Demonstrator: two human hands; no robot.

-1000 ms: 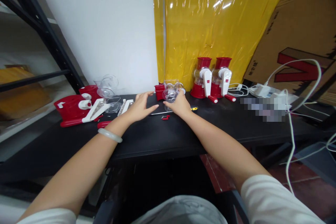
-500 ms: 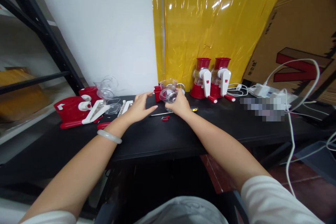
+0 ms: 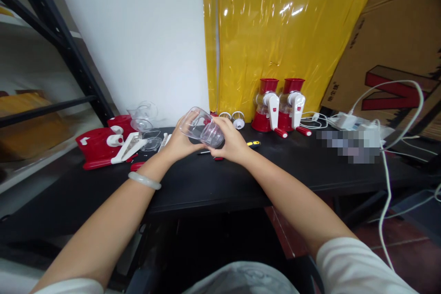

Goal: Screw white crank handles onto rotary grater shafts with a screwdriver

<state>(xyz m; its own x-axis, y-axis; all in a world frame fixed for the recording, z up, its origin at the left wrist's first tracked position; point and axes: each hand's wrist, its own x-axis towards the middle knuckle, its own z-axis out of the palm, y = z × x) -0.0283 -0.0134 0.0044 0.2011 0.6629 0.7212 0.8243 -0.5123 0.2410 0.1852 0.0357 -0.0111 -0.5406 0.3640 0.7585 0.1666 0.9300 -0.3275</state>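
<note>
A clear plastic grater housing (image 3: 196,125) is held tilted above the black table, its wide mouth toward the upper left. My right hand (image 3: 230,141) grips its narrower, round end. On the other side, my left hand (image 3: 177,143) has its fingers at the wide end and its thumb below. Under my hands lies a screwdriver (image 3: 254,144) with a yellow and black handle, its shaft partly covered. A small red piece (image 3: 218,158) shows just below my right fingers. Behind my right hand are metal grater drums (image 3: 238,120).
Two assembled red and white rotary graters (image 3: 268,105) stand at the back right. Red grater bases (image 3: 98,147) with a white crank and clear housings (image 3: 149,140) are at the left. White cables and a power strip (image 3: 347,121) lie right. A black rack (image 3: 65,55) rises at left.
The clear housing has come up and left, tipping from upright to tilted. My left hand, apart from it before, has closed in on it. My right hand has kept its hold.
</note>
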